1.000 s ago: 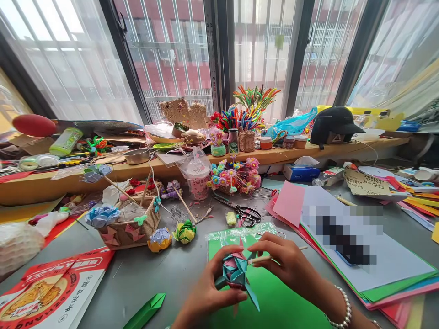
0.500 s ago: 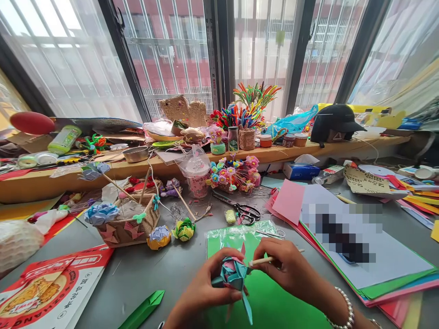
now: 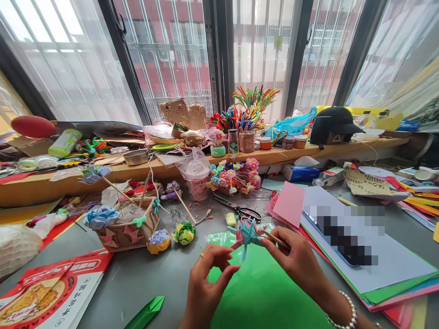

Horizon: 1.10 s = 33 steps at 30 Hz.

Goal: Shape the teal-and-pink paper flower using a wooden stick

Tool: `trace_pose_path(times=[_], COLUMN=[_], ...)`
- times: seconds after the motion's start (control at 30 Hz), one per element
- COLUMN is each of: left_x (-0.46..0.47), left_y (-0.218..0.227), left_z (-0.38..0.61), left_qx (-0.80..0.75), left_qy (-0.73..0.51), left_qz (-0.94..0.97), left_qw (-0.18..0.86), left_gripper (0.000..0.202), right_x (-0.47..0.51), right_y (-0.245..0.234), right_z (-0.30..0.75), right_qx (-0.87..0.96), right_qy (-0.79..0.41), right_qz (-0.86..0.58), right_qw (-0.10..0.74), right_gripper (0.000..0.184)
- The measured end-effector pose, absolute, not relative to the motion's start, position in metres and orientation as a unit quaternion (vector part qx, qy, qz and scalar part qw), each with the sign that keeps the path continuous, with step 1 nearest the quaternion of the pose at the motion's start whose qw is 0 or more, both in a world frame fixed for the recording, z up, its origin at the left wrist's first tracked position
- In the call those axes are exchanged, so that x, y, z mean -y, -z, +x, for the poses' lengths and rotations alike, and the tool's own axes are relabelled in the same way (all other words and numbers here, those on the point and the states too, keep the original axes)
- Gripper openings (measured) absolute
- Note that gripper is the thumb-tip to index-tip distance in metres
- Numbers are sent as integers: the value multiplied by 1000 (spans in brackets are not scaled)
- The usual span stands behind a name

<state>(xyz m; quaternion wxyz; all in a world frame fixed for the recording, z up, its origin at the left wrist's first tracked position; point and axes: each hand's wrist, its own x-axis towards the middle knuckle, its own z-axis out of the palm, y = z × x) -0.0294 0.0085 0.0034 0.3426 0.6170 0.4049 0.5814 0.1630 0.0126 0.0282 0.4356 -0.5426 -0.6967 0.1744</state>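
Note:
A folded paper flower (image 3: 248, 232) in light blue and pink points to the left on the end of a thin wooden stick (image 3: 276, 239). My right hand (image 3: 291, 256) pinches this stick close behind the flower. Just below and left of the flower is my left hand (image 3: 210, 281), its thumb and curved fingers apart with nothing between them. Its index fingertip comes close to a pink petal tip; whether they touch I cannot tell. Under both hands lies a green sheet (image 3: 270, 292), partly in a clear sleeve. A folded green paper strip (image 3: 146, 314) rests at the lower left.
Scissors (image 3: 245, 212) lie behind the flower. At the left stand a cardboard basket (image 3: 130, 230) and two paper flowers, one yellow-green (image 3: 184, 233). A red-and-white food bag (image 3: 65, 288) covers the left front. Coloured paper (image 3: 370, 246) is stacked right, a blurred-out phone on it.
My left hand has let go of the flower and moved slightly down. The flower has moved up and away from me on its stick, held by my right hand.

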Motion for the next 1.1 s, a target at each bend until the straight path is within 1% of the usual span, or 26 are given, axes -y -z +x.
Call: trace_pose_path(times=[0.2,0.27,0.33,0.4,0.5,0.57,0.67,0.73,0.87,1.0,1.1], left_x=[-6,-5,-3,-2,-1,-2,-5,-7,-8,-6,-5], left_y=[2,3,3,1,-5,-9,-12,-11,-10,-13,-16], left_z=[-27,-24,-21,-18,-17,-18,-20,-20,-19,-18,-19], left_qx=[-393,-406,-424,-445,-485,-497,-494,-488,-475,-455,-451], left_qy=[-569,-567,-574,-580,-569,-557,-554,-549,-534,-546,-547], left_qz=[697,697,678,647,563,497,429,411,417,449,464], left_qw=[190,169,175,216,352,441,515,540,561,542,531], left_gripper=[29,29,22,15,8,13,24,27,28,22,22], right_x=[-12,-12,-12,-11,-10,-10,-9,-10,-11,-11,-10], right_y=[-24,-23,-22,-21,-21,-21,-23,-24,-23,-23,-26], right_z=[160,159,157,156,157,158,158,158,158,160,162], right_qx=[694,696,699,700,712,735,773,782,768,759,756], right_qy=[-163,-174,-192,-208,-225,-231,-225,-219,-233,-242,-249], right_qz=[-550,-544,-530,-517,-492,-457,-389,-366,-381,-402,-409], right_qw=[434,435,440,446,447,445,448,454,459,452,447], right_gripper=[29,28,25,22,17,22,30,26,22,22,24])
